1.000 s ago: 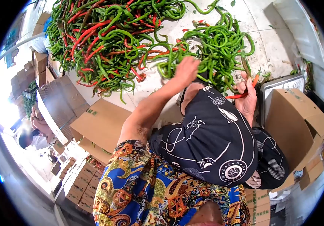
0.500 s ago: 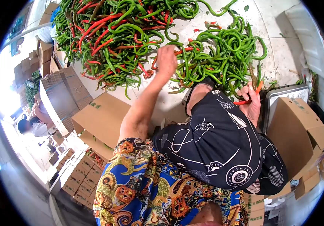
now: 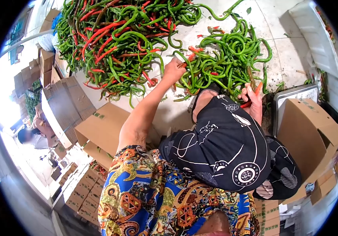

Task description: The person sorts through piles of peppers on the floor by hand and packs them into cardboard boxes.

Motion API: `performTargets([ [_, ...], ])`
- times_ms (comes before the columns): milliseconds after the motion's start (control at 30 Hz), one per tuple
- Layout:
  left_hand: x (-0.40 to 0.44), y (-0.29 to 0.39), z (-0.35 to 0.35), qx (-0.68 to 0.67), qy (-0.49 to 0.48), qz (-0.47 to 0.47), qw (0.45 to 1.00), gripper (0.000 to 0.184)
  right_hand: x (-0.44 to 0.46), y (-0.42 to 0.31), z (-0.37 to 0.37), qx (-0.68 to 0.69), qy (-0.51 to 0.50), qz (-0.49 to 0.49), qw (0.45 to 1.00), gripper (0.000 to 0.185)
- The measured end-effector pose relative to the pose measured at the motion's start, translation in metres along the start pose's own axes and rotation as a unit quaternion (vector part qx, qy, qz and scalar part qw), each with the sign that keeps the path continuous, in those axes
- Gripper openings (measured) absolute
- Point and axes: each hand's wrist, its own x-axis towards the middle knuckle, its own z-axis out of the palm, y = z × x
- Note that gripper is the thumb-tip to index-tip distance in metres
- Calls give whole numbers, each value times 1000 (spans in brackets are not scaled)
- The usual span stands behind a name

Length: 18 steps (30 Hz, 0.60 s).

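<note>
My left hand (image 3: 173, 71) is closed on a reddish chili pepper (image 3: 182, 65), at the near left edge of a smaller pile of long green chili peppers (image 3: 232, 55) on the floor. Beside my right knee, my right hand (image 3: 254, 101) grips a red chili pepper (image 3: 259, 88), whose orange-red end sticks up past the fingers; another red end shows below them. Left of my left hand lies a larger heap of mixed green and red chili peppers (image 3: 114, 43).
An open cardboard box (image 3: 306, 133) stands at the right by a metal-rimmed tray (image 3: 297, 93). Another open box (image 3: 105, 122) is at my left, near stacked flat cardboard (image 3: 66, 106). A white foam box (image 3: 314, 35) lies far right. A person (image 3: 37, 135) is in the left background.
My left hand has moved slightly down and right to the smaller pile's edge, and a reddish pepper now shows in its fingers. My right hand still holds red pepper, shifted slightly left.
</note>
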Motion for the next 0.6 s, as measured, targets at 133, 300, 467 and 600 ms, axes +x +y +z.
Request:
performTargets([
  [133, -42, 69, -40, -284, 17, 14, 959, 28, -3, -6, 7, -10, 12, -26, 1000, 18],
  [300, -33, 69, -33, -220, -43, 24, 974, 27, -1, -2, 7, 5, 6, -37, 999, 16],
  [467, -47, 122, -26, -171, 31, 136, 975, 36, 0, 1, 7, 33, 12, -33, 999, 18],
  [600, -65, 168, -5, -126, 40, 251, 959, 31, -1, -4, 18, -12, -13, -76, 997, 26],
])
